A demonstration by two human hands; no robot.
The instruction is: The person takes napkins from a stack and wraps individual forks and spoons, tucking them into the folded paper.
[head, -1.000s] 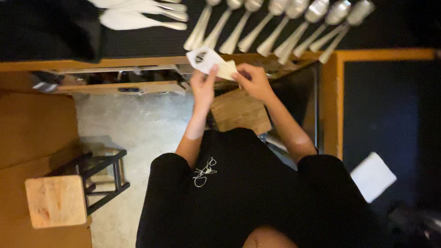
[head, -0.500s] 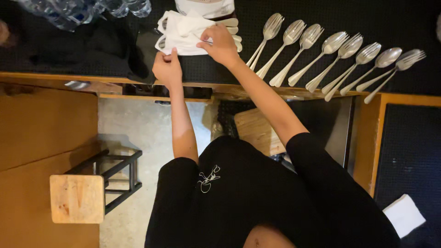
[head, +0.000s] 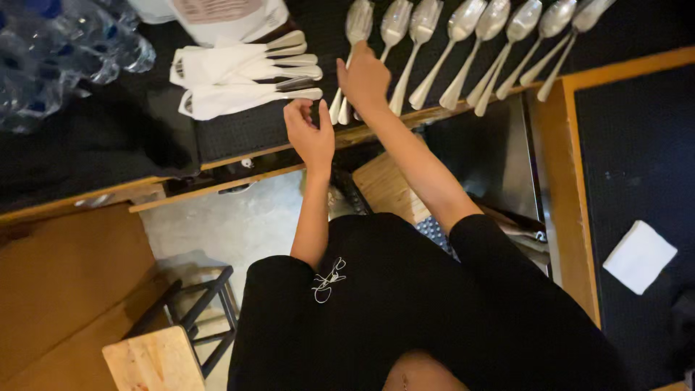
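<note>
Presently I note my right hand (head: 364, 78) resting knuckles-up on the handles of two forks (head: 352, 54) at the left end of the cutlery row; whether its fingers are closed on them I cannot tell. From that hand the fork heads lie at twelve o'clock. My left hand (head: 310, 134) hovers at seven o'clock, fingers loosely curled, holding nothing. Napkin-wrapped sets (head: 239, 76) lie at nine o'clock, spoons (head: 499, 40) at two o'clock.

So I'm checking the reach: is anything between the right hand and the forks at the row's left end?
Nothing visible. The right hand already rests on the forks; the left hand hovers empty nearby.
</note>
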